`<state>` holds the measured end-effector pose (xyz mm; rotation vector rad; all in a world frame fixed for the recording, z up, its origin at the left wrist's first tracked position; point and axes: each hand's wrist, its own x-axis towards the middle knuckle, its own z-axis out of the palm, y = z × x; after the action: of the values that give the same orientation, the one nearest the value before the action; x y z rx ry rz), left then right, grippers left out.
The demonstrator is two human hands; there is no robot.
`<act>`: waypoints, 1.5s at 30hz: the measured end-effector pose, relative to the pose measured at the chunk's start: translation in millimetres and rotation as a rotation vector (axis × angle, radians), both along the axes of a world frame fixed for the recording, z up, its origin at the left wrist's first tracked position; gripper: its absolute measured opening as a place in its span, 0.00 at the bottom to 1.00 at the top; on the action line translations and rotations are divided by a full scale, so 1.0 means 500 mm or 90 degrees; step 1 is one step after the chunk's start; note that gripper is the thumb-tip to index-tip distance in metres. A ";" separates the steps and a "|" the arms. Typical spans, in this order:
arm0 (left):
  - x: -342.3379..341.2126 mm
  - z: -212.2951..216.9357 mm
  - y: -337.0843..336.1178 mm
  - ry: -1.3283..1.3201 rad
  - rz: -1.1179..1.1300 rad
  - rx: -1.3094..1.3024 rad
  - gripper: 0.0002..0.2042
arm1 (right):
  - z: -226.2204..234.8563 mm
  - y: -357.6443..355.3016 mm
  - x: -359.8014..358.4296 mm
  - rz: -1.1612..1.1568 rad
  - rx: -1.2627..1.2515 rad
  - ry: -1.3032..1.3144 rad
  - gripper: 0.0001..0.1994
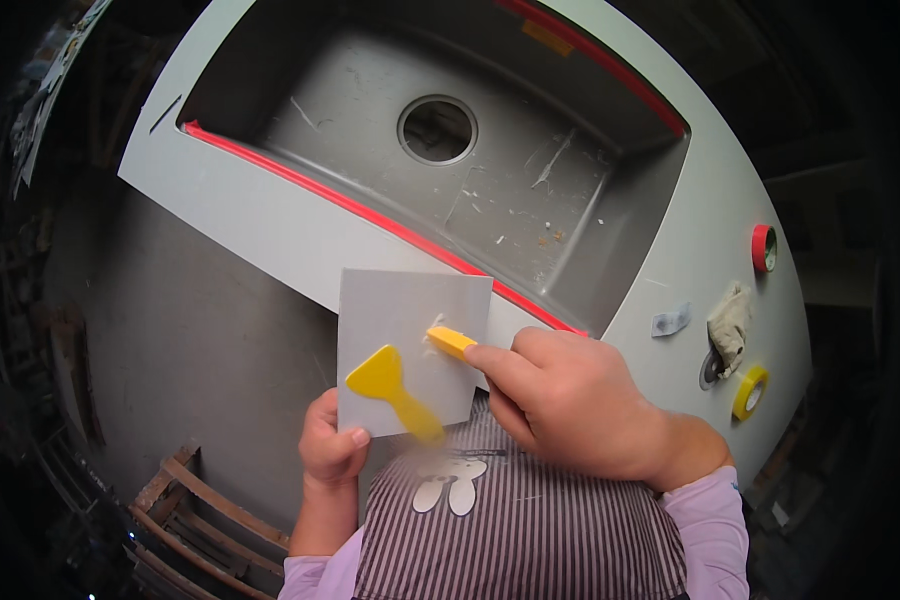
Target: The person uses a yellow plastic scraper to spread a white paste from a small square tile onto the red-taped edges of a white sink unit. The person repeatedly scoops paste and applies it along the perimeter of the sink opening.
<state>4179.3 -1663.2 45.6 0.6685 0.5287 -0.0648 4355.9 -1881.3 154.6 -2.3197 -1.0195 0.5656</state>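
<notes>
My left hand [332, 440] grips the lower left edge of a flat, pale grey square board [360, 310], thumb on top. In my right hand [585, 405] is a small yellow scraper [452, 342], pinched between the fingers. Its tip touches the board beside a little white paste [437, 323]. A second scraper, yellow with a flared blade [377, 372], lies on the board, its handle blurred over the lower edge. The board is held above the near edge of a white countertop [260, 222], overlapping the red tape [370, 213] along the sink opening.
A grey metal sink [350, 110] with a round drain hole [437, 130] and white flecks lies ahead. On the right of the counter are a red tape roll [763, 248], a crumpled cloth [730, 325], a grey strip [671, 320] and a yellow tape roll [750, 393]. A wooden frame [220, 495] stands lower left.
</notes>
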 end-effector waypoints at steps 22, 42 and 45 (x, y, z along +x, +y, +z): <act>0.011 0.010 0.040 -0.061 0.146 -0.118 0.38 | -0.116 -0.340 -0.016 -0.451 0.063 0.531 0.13; 0.032 0.037 0.042 -0.028 0.105 -0.118 0.37 | -0.167 -0.273 -0.021 -0.274 0.024 0.248 0.13; 0.038 0.034 0.039 -0.036 0.104 -0.117 0.36 | -0.166 -0.269 -0.017 -0.272 0.010 0.248 0.12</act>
<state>4198.5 -1643.8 62.8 0.4451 0.5148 0.0574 4347.4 -2015.7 71.4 -2.1991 -0.3337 0.7828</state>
